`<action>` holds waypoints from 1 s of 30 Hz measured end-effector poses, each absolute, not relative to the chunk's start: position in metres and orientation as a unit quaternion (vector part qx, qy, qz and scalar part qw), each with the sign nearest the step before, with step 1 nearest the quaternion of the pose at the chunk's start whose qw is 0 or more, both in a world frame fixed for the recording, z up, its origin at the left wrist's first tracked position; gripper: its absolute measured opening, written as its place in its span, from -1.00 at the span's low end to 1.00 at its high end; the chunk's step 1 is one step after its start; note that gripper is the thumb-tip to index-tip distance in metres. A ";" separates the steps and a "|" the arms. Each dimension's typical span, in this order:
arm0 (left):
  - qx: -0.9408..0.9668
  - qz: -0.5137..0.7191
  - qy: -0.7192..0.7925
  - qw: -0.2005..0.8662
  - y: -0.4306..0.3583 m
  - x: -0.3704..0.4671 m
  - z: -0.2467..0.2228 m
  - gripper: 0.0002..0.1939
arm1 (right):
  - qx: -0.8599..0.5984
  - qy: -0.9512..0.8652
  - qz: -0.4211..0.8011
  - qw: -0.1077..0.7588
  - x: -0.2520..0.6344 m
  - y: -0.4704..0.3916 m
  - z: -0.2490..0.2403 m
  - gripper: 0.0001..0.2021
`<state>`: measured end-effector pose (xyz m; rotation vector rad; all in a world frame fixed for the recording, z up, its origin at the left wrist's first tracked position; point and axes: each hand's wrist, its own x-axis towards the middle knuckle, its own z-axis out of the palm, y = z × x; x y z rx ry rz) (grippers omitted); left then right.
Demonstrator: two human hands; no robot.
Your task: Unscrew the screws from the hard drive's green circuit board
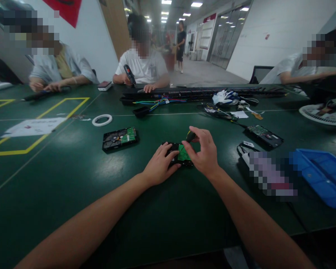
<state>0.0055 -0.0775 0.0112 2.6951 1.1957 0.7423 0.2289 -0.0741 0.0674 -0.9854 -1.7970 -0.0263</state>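
A black hard drive with a green circuit board (182, 154) lies on the green table in front of me, partly covered by both hands. My left hand (161, 164) rests on its left side, fingers spread over the edge and top. Above its right side, my right hand (203, 151) is closed on a small screwdriver (190, 136) with a dark and yellow handle; the shaft slants down toward the board. Whether the tip touches a screw is too small to tell. A second hard drive (120, 139) lies to the left, and a third (263, 136) to the right.
A white ring (102, 120) lies at the left, beyond the second drive. At the right are a cabled device (268, 173) and a blue tray (320, 177). Long black strips with wires (201, 92) cross the far edge. Several people sit around the table, one holding a power tool (129, 75).
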 end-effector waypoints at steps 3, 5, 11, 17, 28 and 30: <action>0.884 0.246 0.394 0.053 -0.078 0.005 0.012 -0.50 | -0.425 -0.738 -0.024 0.524 0.231 -0.073 0.069 -0.53; 0.885 0.244 0.393 0.053 -0.078 0.005 0.013 -0.50 | -0.429 -0.737 -0.020 0.522 0.232 -0.072 0.069 -0.54; 0.887 0.237 0.394 0.050 -0.078 0.005 0.013 -0.48 | -0.397 -0.758 0.038 0.515 0.230 -0.071 0.061 -0.42; 0.883 0.243 0.397 0.055 -0.078 0.006 0.013 -0.49 | -0.397 -0.760 0.039 0.513 0.229 -0.072 0.063 -0.38; 0.883 0.241 0.397 0.062 -0.079 0.005 0.016 -0.50 | -0.412 -0.751 -0.027 0.515 0.232 -0.072 0.067 -0.51; 0.883 0.242 0.398 0.062 -0.079 0.005 0.015 -0.50 | -0.401 -0.762 -0.014 0.509 0.231 -0.073 0.066 -0.48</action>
